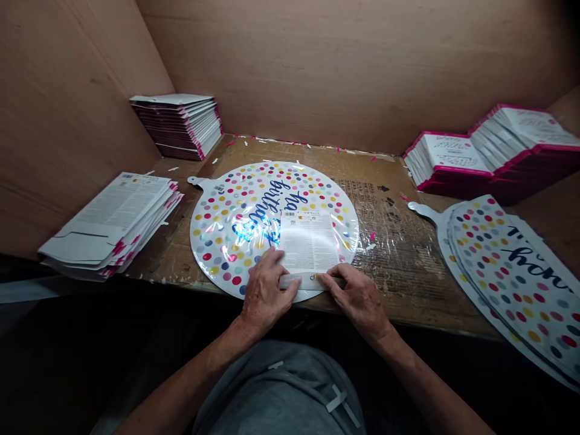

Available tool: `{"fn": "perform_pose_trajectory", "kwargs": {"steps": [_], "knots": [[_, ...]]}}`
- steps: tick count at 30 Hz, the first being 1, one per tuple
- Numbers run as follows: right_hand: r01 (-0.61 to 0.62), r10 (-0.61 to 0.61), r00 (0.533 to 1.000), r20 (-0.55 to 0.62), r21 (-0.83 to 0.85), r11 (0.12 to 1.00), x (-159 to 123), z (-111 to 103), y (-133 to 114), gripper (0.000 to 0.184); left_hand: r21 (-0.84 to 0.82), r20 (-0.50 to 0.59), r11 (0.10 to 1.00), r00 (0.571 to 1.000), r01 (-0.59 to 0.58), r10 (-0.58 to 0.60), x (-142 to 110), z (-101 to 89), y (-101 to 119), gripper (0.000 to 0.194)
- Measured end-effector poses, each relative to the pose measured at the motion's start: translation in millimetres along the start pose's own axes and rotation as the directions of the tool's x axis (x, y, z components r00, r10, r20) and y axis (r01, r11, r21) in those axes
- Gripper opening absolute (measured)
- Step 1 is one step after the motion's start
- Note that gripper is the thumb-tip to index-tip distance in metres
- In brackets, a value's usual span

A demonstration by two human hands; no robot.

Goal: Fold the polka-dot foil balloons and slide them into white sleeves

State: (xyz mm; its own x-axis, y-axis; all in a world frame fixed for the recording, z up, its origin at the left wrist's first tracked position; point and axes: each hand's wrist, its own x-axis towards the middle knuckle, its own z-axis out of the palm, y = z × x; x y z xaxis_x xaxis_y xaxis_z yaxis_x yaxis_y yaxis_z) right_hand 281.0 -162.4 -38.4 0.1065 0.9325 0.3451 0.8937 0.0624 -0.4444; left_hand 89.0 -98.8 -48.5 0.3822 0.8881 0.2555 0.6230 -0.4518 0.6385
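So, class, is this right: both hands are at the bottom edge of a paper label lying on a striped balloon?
No, the balloon has polka dots, not stripes, in the head view. The left hand and right hand are at the label's bottom edge.

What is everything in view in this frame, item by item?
foil balloon: one, white with multicoloured dots and blue lettering, flat mid-bench
printed paper insert: one, white, on that balloon
balloon pile: several, dotted, far right
pink-edged packet stacks: two, white and pink, back right
white packet stack: one, white and pink, back left
packet stack: one, white and pink, left
wooden bench: one, brown, underneath
board walls: tan, behind and left
left hand: one, on the insert
right hand: one, fingertips at the insert's lower edge
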Motion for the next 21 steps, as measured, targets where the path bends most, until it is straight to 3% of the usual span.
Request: {"fn": "perform_pose_trajectory", "kwargs": {"steps": [2, 5, 7, 9, 11, 13, 15, 16, 18, 21], "knots": [[0.152, -0.156, 0.987, -0.029, -0.108, 0.983, -7.4, 0.7, 4.4, 0.036, 0.015, -0.057, 0.999, 0.998, 0.042, -0.041, 0.9, 3.2, -0.1, 0.013], [0.439, -0.442, 0.897, 0.017, -0.166, 0.883, -28.9, -6.3, 15.4, 0.042, 0.003, -0.079, 0.999, 0.996, 0.032, -0.032, -2.5, 4.2, 2.3, 0.029], [0.501, -0.511, 0.859, -0.033, -0.151, 0.852, -39.9, -13.4, 20.5, 0.034, -0.071, -0.088, 0.996, 0.994, 0.06, -0.067, -6.5, 0.6, 9.0, 0.041], [0.486, -0.506, 0.848, -0.157, -0.148, 0.861, -40.7, -18.2, 20.1, 0.031, -0.218, -0.072, 0.961, 0.979, 0.171, -0.191, -9.5, -6.4, 18.8, 0.05], [0.478, -0.5, 0.827, -0.257, -0.148, 0.866, -29.9, -17.8, 13.5, 0.033, -0.451, 0.076, 0.831, 0.942, 0.324, -0.326, -8.4, -14.3, 27.9, 0.049], [0.515, -0.531, 0.799, -0.282, -0.135, 0.847, -10.7, -11.3, 2.5, 0.03, -0.68, 0.271, 0.577, 0.886, 0.452, -0.376, -1.8, -20.2, 32.7, 0.046], [0.53, -0.542, 0.808, -0.232, -0.114, 0.84, 11.4, -0.7, -10.7, 0.023, -0.813, 0.357, 0.317, 0.848, 0.489, -0.392, 9.2, -22.5, 31.8, 0.043], [0.513, -0.525, 0.826, -0.205, -0.113, 0.851, 22.3, 5.1, -17.6, 0.02, -0.852, 0.339, 0.238, 0.838, 0.466, -0.428, 15.4, -22.7, 29.4, 0.043], [0.441, -0.457, 0.876, -0.152, -0.126, 0.888, 42.8, 15.6, -31.3, 0.018, -0.896, 0.248, 0.203, 0.825, 0.394, -0.508, 27.1, -22.3, 22.0, 0.043], [0.364, -0.378, 0.923, -0.071, -0.152, 0.919, 71.0, 26.0, -50.9, 0.02, -0.925, 0.095, 0.256, 0.825, 0.279, -0.557, 38.7, -23.5, 8.1, 0.042]]}}
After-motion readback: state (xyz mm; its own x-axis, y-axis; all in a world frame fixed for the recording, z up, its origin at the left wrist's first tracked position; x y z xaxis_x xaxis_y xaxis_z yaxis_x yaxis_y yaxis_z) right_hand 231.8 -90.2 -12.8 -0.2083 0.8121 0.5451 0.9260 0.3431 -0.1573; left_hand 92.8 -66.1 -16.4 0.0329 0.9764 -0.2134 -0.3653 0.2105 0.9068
